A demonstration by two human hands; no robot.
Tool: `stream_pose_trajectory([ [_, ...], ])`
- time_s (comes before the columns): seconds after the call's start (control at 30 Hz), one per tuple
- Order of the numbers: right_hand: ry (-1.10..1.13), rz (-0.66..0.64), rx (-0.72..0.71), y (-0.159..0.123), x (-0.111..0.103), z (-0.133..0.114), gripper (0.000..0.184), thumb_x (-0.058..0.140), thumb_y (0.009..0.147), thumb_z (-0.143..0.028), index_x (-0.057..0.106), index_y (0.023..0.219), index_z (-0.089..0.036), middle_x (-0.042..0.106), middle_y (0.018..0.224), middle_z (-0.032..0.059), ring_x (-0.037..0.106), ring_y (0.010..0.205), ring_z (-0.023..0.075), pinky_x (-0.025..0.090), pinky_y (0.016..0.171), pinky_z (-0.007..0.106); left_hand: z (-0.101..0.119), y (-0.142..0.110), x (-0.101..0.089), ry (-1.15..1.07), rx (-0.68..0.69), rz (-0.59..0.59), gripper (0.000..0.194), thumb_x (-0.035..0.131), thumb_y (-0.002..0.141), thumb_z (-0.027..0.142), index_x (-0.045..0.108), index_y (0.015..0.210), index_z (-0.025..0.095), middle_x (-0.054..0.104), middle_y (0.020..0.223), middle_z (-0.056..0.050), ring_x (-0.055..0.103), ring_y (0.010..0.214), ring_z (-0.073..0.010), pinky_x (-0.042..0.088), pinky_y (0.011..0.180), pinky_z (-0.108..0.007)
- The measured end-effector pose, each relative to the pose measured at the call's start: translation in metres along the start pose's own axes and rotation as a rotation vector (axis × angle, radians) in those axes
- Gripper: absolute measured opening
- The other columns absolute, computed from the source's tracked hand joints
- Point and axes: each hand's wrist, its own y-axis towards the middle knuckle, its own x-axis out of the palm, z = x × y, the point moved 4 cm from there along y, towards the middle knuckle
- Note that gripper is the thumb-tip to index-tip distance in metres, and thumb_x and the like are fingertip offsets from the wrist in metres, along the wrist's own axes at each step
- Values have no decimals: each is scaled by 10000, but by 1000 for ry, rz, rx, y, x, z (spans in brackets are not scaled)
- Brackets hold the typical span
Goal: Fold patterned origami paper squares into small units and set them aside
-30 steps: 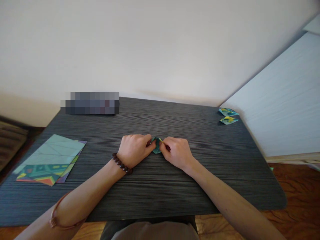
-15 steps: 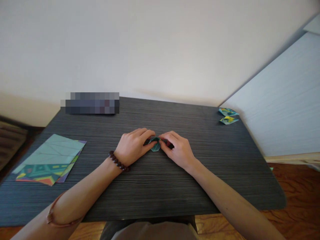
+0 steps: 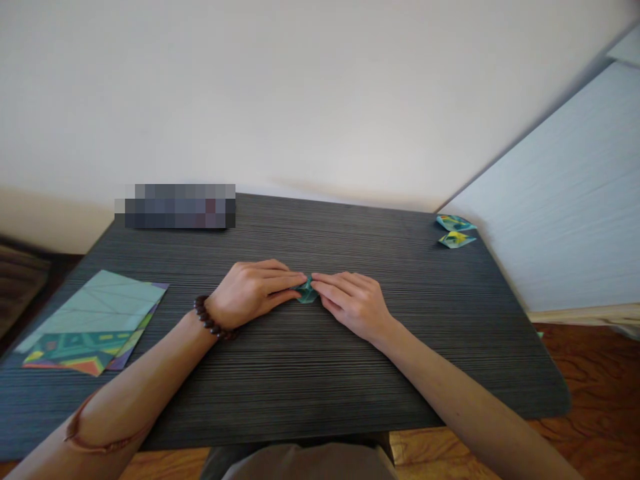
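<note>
A small piece of folded teal paper [image 3: 307, 295] lies on the dark table between my hands. My left hand [image 3: 253, 288], with a dark bead bracelet at the wrist, grips its left side between thumb and stretched fingers. From the other side, my right hand [image 3: 356, 300] holds its right edge, fingertips on top and thumb below. The fingertips of both hands almost meet over the paper's upper part and hide some of its folds.
Patterned paper sheets [image 3: 100, 307] lie overlapping at the table's left. Two folded paper pieces, one blue-yellow [image 3: 455, 223] and one yellow-green [image 3: 456, 239], sit at the far right corner. A pixelated object [image 3: 180, 208] stands at the back left, near the wall.
My fingers have straightened and flattened over the paper, which has shifted slightly left and lies flatter. My left wrist has moved left and lower. The other papers stay put.
</note>
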Motion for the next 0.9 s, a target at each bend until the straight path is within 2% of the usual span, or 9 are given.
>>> stream_pose_trajectory([
  [0.27, -27, -21, -116, 1, -2, -4, 253, 481, 891, -194, 637, 1089, -218, 644, 1168, 8, 606, 962, 159, 472, 813, 320, 1, -2, 0, 87, 93, -113, 317, 495, 888, 291, 595, 1188, 274, 646, 1155, -20, 554, 1066, -209, 459, 906, -350],
  [0.5, -36, -46, -133, -1, 0, -2, 265, 475, 890, -200, 636, 1099, -220, 627, 1196, -9, 571, 989, 179, 466, 833, 341, 5, -1, -2, 140, 88, -142, 288, 487, 886, 306, 616, 1143, 290, 612, 1155, -51, 564, 1018, -206, 447, 875, -347],
  [0.77, -26, -60, -120, -3, 2, -4, 280, 509, 856, -194, 641, 1103, -210, 631, 1191, 2, 537, 989, 203, 469, 815, 374, 7, 1, 3, 162, 16, -49, 222, 520, 872, 380, 692, 965, 274, 642, 1011, -28, 562, 952, -197, 438, 814, -336],
  [0.83, -30, -57, -117, -2, 1, -4, 275, 509, 854, -193, 646, 1093, -197, 630, 1191, -3, 536, 976, 205, 468, 819, 379, 5, 2, 5, 142, -33, -25, 253, 528, 864, 405, 672, 1024, 272, 641, 1008, -27, 557, 948, -193, 437, 816, -336],
  [0.9, -34, -57, -110, -1, -1, -5, 265, 510, 854, -198, 654, 1076, -178, 628, 1193, -11, 536, 958, 205, 464, 828, 385, 3, 3, 8, 111, -100, -6, 369, 538, 850, 437, 597, 1168, 260, 631, 1038, -36, 548, 958, -190, 436, 839, -342],
])
